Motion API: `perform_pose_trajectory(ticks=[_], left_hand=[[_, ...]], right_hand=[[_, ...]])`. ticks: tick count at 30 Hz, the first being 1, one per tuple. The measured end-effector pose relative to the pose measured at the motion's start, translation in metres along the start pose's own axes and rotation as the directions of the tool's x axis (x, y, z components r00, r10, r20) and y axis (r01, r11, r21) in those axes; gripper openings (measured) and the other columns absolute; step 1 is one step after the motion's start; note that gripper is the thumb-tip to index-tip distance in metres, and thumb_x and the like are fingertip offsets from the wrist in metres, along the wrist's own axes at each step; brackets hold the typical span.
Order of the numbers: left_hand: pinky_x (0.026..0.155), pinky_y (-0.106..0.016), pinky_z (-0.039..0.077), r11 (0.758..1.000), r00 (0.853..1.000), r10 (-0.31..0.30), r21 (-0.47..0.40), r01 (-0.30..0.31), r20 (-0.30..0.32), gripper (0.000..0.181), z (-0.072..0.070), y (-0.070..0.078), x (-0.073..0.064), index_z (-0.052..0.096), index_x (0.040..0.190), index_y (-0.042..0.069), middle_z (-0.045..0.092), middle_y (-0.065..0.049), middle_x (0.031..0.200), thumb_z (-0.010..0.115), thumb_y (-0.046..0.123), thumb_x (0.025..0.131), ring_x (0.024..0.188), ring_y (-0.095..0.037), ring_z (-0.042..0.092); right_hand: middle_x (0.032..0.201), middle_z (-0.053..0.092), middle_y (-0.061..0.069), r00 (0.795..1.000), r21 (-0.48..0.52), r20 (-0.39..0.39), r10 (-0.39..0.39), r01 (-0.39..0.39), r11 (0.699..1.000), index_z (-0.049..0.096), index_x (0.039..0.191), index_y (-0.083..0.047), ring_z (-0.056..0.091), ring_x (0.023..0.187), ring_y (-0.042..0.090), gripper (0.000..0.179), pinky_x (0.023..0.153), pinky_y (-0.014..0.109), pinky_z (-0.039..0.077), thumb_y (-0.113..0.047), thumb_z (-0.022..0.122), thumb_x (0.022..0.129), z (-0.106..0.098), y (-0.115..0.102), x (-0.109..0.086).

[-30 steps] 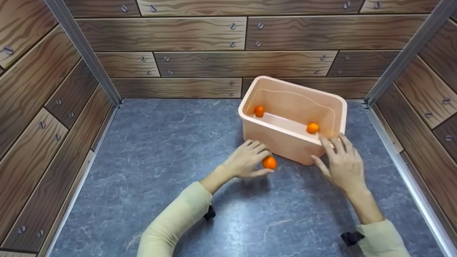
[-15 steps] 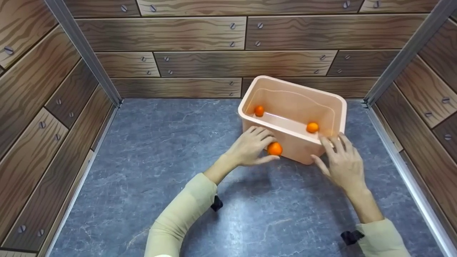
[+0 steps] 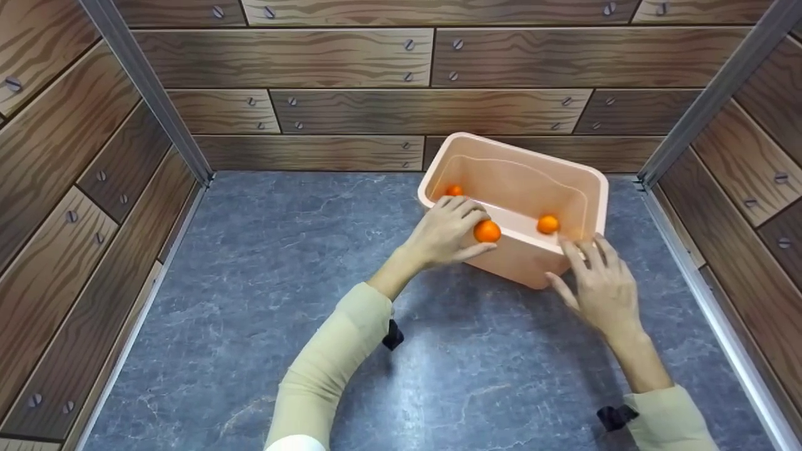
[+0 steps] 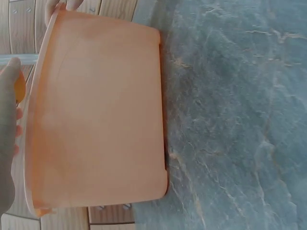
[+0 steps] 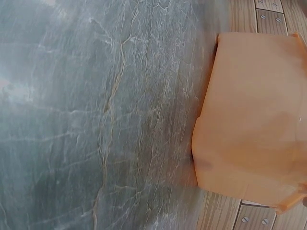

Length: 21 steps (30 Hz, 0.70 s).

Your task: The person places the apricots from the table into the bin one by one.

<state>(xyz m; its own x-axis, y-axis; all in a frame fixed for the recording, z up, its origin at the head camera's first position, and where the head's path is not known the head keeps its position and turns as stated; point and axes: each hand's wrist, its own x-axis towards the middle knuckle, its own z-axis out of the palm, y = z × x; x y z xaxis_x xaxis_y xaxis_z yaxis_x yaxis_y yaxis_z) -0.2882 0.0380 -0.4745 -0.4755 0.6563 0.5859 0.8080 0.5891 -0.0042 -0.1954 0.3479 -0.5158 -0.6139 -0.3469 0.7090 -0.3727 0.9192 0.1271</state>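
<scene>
In the head view my left hand [image 3: 438,233] holds a tangerine [image 3: 487,231] between thumb and fingers, level with the near rim of a pink plastic bin [image 3: 510,260]. The left wrist view shows part of this tangerine [image 4: 20,87] beside the bin's outer wall [image 4: 100,110]. My right hand [image 3: 603,294] grips the bin's near right corner, fingers over the rim and thumb on the outside. Inside the bin lie two more tangerines: one [image 3: 548,224] toward the right end, the other [image 3: 454,190] at the left end, partly hidden behind my left hand.
The bin stands on a blue-grey marbled tabletop [image 3: 282,269], close to the wood-patterned back wall [image 3: 351,113]. Similar side walls with metal edge strips [image 3: 720,326] bound the table at left and right.
My left hand has lifted the tangerine from low in front of the bin up to its near rim, moving away from me and slightly right. The right hand and bin have stayed put.
</scene>
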Motion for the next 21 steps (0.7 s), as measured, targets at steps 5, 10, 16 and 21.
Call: perform_pose_trajectory(ticks=[5,10,16,21], left_hand=[[0.103,-0.038,0.048,0.993,0.994,-0.105,0.059,0.105,-0.006,0.054,0.005,-0.005,0.009,0.072,0.118,0.019,0.072,0.002,0.120,0.061,0.068,0.097,0.117,-0.019,0.063],[0.100,-0.038,0.050,0.982,0.984,-0.178,0.055,0.179,-0.019,0.053,0.008,-0.008,0.014,0.072,0.116,0.020,0.072,0.001,0.117,0.060,0.067,0.097,0.114,-0.020,0.064],[0.102,-0.039,0.050,0.972,0.974,-0.227,0.061,0.226,-0.002,0.053,0.013,-0.010,0.022,0.071,0.117,0.020,0.071,0.001,0.118,0.059,0.067,0.098,0.115,-0.020,0.063],[0.103,-0.039,0.049,0.961,0.963,-0.269,0.080,0.266,0.031,0.053,0.017,-0.012,0.025,0.071,0.119,0.020,0.070,0.001,0.120,0.057,0.067,0.099,0.116,-0.020,0.063]], right_hand=[[0.118,0.068,0.024,1.000,0.015,-0.019,0.007,-0.007,1.000,0.066,0.137,-0.009,0.060,0.123,0.049,0.067,0.086,0.062,0.056,-0.064,0.051,0.101,0.000,0.000,0.000],[0.119,0.068,0.023,1.000,0.036,-0.016,0.012,-0.011,0.999,0.065,0.137,-0.009,0.060,0.125,0.049,0.069,0.085,0.063,0.056,-0.066,0.047,0.102,0.000,0.000,0.000],[0.120,0.067,0.023,1.000,0.027,-0.010,0.018,-0.018,0.999,0.065,0.138,-0.010,0.060,0.125,0.049,0.070,0.084,0.063,0.056,-0.067,0.045,0.103,0.000,0.000,-0.001],[0.120,0.067,0.023,1.000,0.020,-0.015,0.014,-0.013,1.000,0.065,0.138,-0.009,0.060,0.124,0.049,0.068,0.083,0.062,0.056,-0.064,0.048,0.101,0.000,0.000,-0.002]])
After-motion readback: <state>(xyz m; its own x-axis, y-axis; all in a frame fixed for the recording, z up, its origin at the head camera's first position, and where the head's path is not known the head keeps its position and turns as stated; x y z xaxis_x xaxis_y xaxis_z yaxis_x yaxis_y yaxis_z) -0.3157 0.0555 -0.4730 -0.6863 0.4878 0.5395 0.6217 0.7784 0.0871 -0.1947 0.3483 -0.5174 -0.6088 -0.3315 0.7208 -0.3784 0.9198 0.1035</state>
